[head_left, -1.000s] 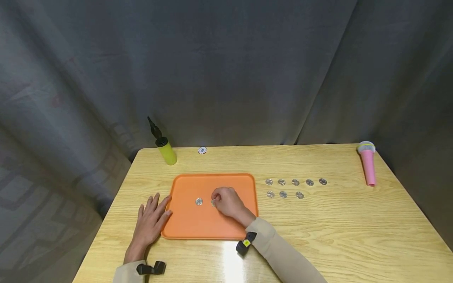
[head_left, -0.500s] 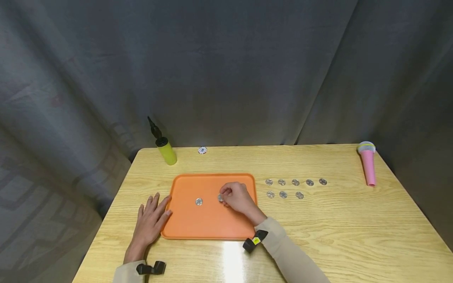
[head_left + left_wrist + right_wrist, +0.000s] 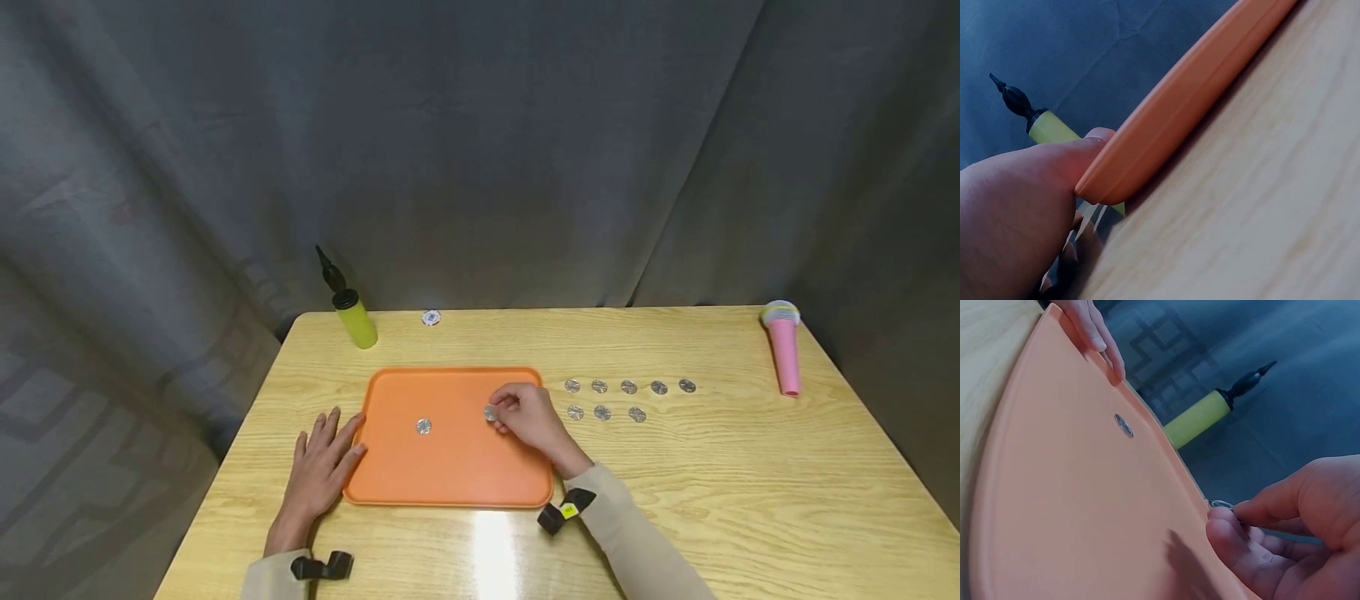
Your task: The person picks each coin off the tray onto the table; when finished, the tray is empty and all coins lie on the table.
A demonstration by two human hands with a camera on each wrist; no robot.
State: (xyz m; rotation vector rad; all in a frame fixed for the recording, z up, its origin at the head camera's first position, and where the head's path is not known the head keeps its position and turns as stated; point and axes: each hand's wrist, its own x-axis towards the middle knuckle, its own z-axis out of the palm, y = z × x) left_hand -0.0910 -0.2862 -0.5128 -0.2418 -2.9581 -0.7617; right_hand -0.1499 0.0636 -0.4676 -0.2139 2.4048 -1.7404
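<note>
An orange tray (image 3: 450, 475) lies on the wooden table, with one silver coin (image 3: 423, 427) resting near its middle. My right hand (image 3: 525, 414) hovers over the tray's right part and pinches a second silver coin (image 3: 491, 412) between thumb and fingers; the right wrist view shows that coin (image 3: 1221, 504) at my fingertips (image 3: 1225, 534) above the tray (image 3: 1072, 512). My left hand (image 3: 321, 467) lies flat on the table with straight fingers touching the tray's left edge (image 3: 1172, 119). Several more silver coins (image 3: 628, 387) lie in two rows right of the tray.
A yellow hand pump with a black nozzle (image 3: 351, 315) stands at the back left. A small white-and-blue chip (image 3: 431, 317) lies near the back edge. A pink toy microphone (image 3: 783, 348) lies at the far right. A dark curtain hangs behind the table.
My right hand has lifted a coin from the tray's middle and carried it rightward toward the tray's right edge. The left hand and the other coin have stayed put.
</note>
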